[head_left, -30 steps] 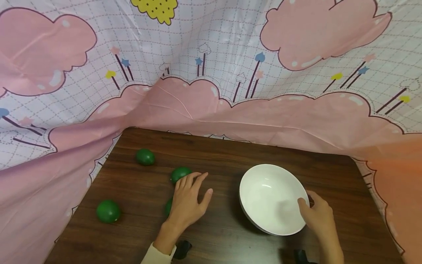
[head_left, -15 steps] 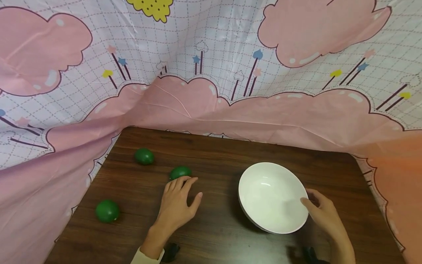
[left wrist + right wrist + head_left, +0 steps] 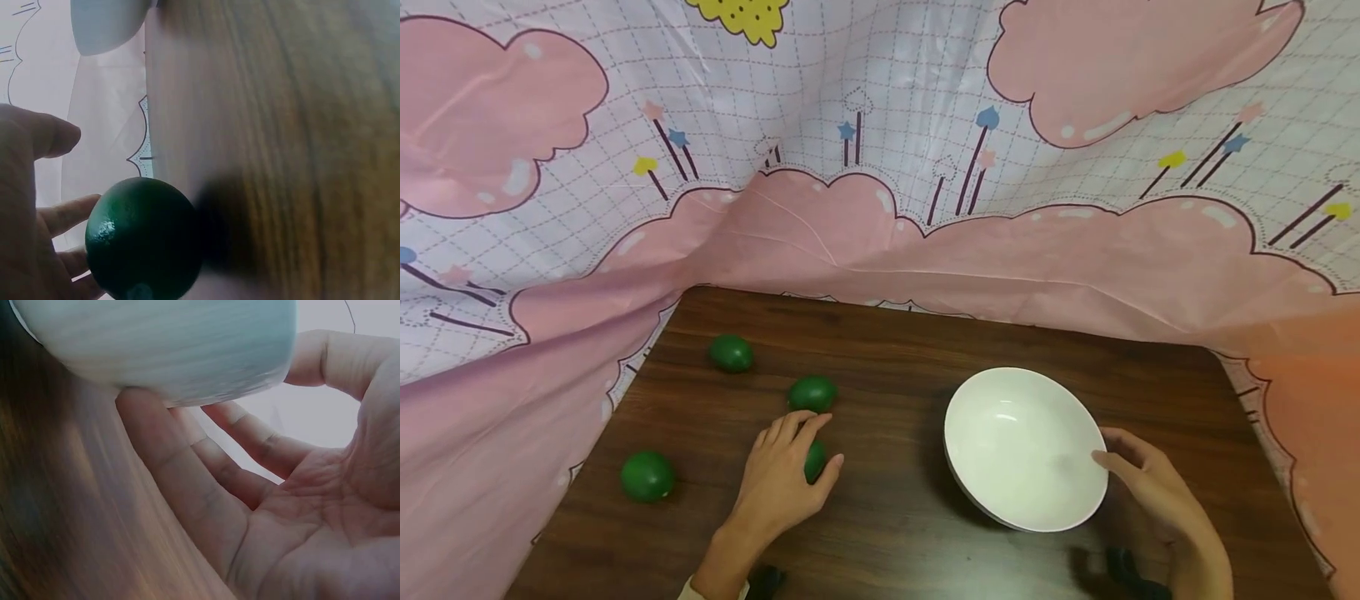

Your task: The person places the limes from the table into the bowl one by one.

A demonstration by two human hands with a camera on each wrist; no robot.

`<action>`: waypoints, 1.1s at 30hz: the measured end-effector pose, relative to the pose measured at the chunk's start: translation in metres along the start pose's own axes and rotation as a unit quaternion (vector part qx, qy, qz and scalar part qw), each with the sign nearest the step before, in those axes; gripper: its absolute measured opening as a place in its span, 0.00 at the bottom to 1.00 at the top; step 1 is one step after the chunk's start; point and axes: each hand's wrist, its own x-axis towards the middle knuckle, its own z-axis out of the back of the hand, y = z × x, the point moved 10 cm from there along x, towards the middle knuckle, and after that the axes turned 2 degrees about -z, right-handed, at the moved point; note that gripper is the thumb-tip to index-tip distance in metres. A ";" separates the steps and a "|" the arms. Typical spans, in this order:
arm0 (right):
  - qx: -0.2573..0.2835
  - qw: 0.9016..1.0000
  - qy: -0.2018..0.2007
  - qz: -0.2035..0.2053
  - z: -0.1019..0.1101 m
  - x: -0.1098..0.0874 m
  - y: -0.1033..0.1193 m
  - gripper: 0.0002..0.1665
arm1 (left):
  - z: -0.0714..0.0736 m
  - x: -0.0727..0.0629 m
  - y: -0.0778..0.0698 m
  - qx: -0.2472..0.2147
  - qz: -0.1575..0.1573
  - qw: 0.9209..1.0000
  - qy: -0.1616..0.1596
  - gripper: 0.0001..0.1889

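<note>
My left hand (image 3: 775, 479) hovers palm down over a green lime (image 3: 814, 461), with thumb and fingers spread apart around it. In the left wrist view that lime (image 3: 144, 240) sits beside the fingers, and the thumb stands clear of it. Just beyond the fingertips lies another lime (image 3: 812, 393). My right hand (image 3: 1161, 492) holds the right edge of a white bowl (image 3: 1022, 450), thumb at the rim. The right wrist view shows the other fingers curled against the outside and underside of the bowl (image 3: 181, 350). Inside the bowl only its white surface shows.
More limes lie on the dark wooden table (image 3: 895, 517): one at the far left (image 3: 732, 353) and one at the near left (image 3: 647, 477). A patterned pink and white cloth (image 3: 925, 275) hangs behind the table and along its sides.
My left hand has moved left and nearer to me, bringing the lime beneath it into view between thumb and fingers. The right wrist has swung slightly right; the bowl stays about where it was.
</note>
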 end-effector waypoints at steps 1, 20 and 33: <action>0.006 1.000 0.001 0.002 0.001 0.000 -0.001 0.34 | -0.001 -0.001 0.001 -0.002 0.001 1.000 0.003 0.32; 0.085 0.996 0.000 -0.005 0.003 -0.004 -0.010 0.29 | -0.004 -0.019 0.009 -0.040 0.032 0.997 0.049 0.32; 0.115 0.993 0.028 -0.016 -0.005 -0.001 -0.005 0.31 | -0.004 -0.023 0.017 -0.043 0.040 0.997 0.039 0.33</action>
